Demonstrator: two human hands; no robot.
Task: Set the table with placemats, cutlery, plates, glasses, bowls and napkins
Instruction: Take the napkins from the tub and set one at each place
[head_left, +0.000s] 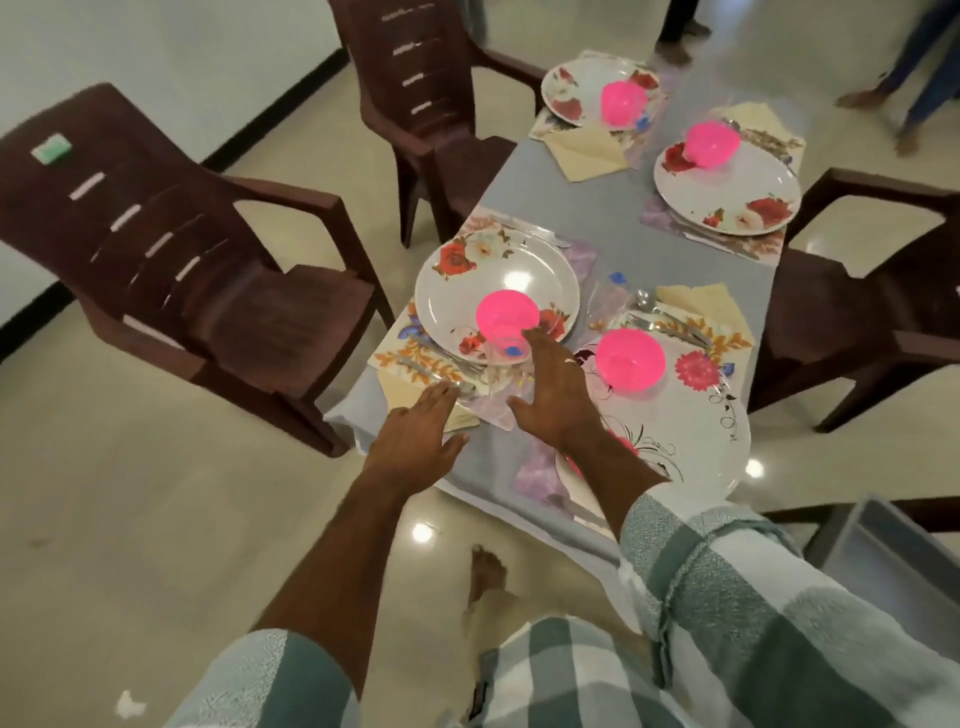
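Both hands reach flat-fingered over the tabletop's near corner; left hand (422, 431) grasps nothing; right hand (551, 389) touches a clear glass (506, 353) beside a pink plastic bowl (506, 314).

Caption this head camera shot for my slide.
Both hands, left and right, reach open over a table with four pink bowls on plates.

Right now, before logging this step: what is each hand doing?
Left hand: open, fingers straight, holding nothing.
Right hand: open, fingertips at the glass, no grip.
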